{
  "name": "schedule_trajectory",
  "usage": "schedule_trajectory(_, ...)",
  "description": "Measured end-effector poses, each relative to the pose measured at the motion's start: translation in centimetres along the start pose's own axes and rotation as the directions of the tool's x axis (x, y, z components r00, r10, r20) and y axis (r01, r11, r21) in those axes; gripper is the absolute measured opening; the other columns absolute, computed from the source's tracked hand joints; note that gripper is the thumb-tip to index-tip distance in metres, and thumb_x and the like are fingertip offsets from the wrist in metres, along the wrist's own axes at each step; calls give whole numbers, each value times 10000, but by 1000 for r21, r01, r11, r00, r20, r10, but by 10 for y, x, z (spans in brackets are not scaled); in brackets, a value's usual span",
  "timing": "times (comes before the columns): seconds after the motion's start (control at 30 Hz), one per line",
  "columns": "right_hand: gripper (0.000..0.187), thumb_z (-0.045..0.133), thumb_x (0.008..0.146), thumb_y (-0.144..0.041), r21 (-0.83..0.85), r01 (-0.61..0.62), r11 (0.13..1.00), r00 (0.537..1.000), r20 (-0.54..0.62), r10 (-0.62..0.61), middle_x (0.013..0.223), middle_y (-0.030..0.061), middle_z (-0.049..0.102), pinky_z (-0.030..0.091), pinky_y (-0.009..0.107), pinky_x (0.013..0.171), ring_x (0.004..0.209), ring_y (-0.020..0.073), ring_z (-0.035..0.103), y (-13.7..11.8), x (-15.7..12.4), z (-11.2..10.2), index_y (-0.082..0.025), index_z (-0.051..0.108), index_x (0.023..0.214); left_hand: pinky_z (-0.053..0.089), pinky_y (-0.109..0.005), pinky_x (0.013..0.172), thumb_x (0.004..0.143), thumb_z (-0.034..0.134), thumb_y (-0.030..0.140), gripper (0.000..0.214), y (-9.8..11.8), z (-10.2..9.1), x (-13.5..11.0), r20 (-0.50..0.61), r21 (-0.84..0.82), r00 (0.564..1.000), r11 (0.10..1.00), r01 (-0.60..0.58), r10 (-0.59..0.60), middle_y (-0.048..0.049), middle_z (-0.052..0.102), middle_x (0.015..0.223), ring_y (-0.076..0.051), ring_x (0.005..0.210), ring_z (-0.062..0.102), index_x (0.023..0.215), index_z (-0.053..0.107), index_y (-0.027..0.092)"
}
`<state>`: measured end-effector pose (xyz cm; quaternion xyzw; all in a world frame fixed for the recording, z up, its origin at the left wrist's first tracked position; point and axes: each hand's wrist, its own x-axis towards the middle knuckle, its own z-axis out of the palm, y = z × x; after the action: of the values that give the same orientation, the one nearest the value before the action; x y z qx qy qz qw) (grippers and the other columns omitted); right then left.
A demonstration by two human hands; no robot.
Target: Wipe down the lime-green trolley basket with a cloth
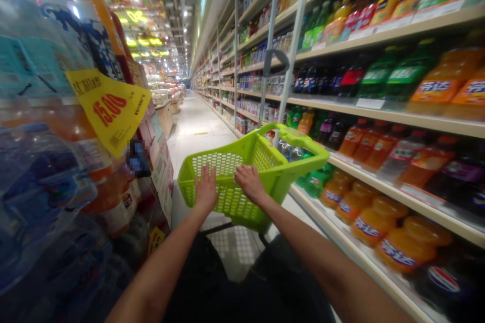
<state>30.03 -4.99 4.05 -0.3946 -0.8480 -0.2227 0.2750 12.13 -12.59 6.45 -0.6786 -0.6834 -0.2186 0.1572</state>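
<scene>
A lime-green plastic shopping cart (242, 204) with mesh walls stands sideways in front of me, its raised handle (303, 147) toward the shelves on the right. My left hand (205, 189) lies against the near side of the basket at its rim, fingers stretched out and pointing up. On the same rim, farther right, my right hand (249, 181) is closed, its fingers bent over the edge; the fingertips are partly hidden. The visible part of the basket's inside shows no goods.
Long shelves (364, 106) of drink bottles run along the right. Close on the left is a stack of bottles (41, 161) with a yellow price sign (109, 108) reading 15.00. The pale tiled aisle floor (200, 116) stretches ahead between them.
</scene>
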Motion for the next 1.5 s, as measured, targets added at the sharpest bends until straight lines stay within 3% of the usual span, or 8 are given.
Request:
schedule_trajectory(0.1, 326, 402, 873, -176, -10, 39, 999, 999, 28, -39, 1325, 63, 492, 204, 478, 1019, 1226, 239, 401, 10, -4, -3, -233, 547, 1159, 169, -547, 1083, 750, 426, 41, 303, -14, -5, -3, 10, -21, 1000, 1000, -14, 15, -82, 369, 1421, -242, 1347, 244, 888, 655, 183)
schedule_trajectory(0.2, 361, 385, 865, -166, -26, 53, 998, 997, 54, -52, 1329, 64, 487, 196, 502, 1023, 1230, 243, 402, 25, -8, -13, -234, 540, 1184, 140, -587, 1074, 742, 496, 81, 193, -24, -6, -8, -9, -49, 998, 997, -63, 62, -66, 466, 1355, -259, 1328, 286, 665, 635, 189)
schedule_trajectory(0.4, 390, 361, 845, -149, -78, -125, 989, 992, 3, 126, 1297, 77, 518, 225, 525, 992, 1197, 262, 429, 48, -12, -23, -221, 544, 1181, 125, -603, 1066, 737, 547, 107, 140, -29, -5, -10, -45, -53, 995, 995, -87, 84, -59, 439, 1377, -270, 1354, 214, 648, 618, 189)
schedule_trajectory(0.57, 354, 356, 859, -177, -52, -121, 991, 993, 2, 121, 1278, 73, 536, 281, 449, 961, 1196, 257, 417, 53, -16, -16, -190, 585, 1128, 99, -613, 1066, 764, 539, 133, 156, -26, -8, -9, -87, -47, 985, 987, -151, 146, -18, 487, 1339, -268, 1347, 230, 656, 622, 211)
schedule_trajectory(0.73, 346, 371, 861, -193, -25, -156, 987, 987, -44, 155, 1269, 67, 543, 252, 439, 984, 1202, 255, 403, 49, -17, -10, -190, 583, 1134, 210, -527, 1057, 787, 555, 189, 158, -24, -14, -7, -157, -54, 977, 987, -154, 144, -20, 656, 1011, -227, 1118, 493, 678, 653, 249)
schedule_trajectory(0.83, 353, 372, 860, -190, -5, -158, 987, 986, -51, 158, 1284, 70, 528, 236, 439, 998, 1217, 249, 387, 47, -18, -10, -198, 577, 1147, 263, -491, 1034, 795, 547, 193, 173, -23, -16, -4, -161, -54, 976, 986, -158, 147, -22, 650, 831, -195, 950, 567, 677, 660, 250)
schedule_trajectory(1.1, 365, 388, 853, -181, 0, -150, 989, 988, -24, 150, 1309, 71, 504, 234, 435, 1008, 1246, 237, 357, 50, -17, -11, -204, 561, 1174, 58, -654, 1042, 796, 497, 98, 233, -15, -13, -2, -181, -19, 935, 950, -312, 304, -22, 615, 735, -273, 1247, 418, 662, 644, 220)
schedule_trajectory(1.5, 371, 391, 845, -165, -17, -132, 991, 991, -14, 132, 1322, 61, 494, 246, 431, 1013, 1260, 228, 351, 55, -20, -10, -206, 558, 1174, 37, -635, 1055, 784, 504, 78, 234, -8, -17, -2, -180, 11, 923, 939, -344, 340, -29, 617, 731, -270, 1286, 363, 671, 649, 223)
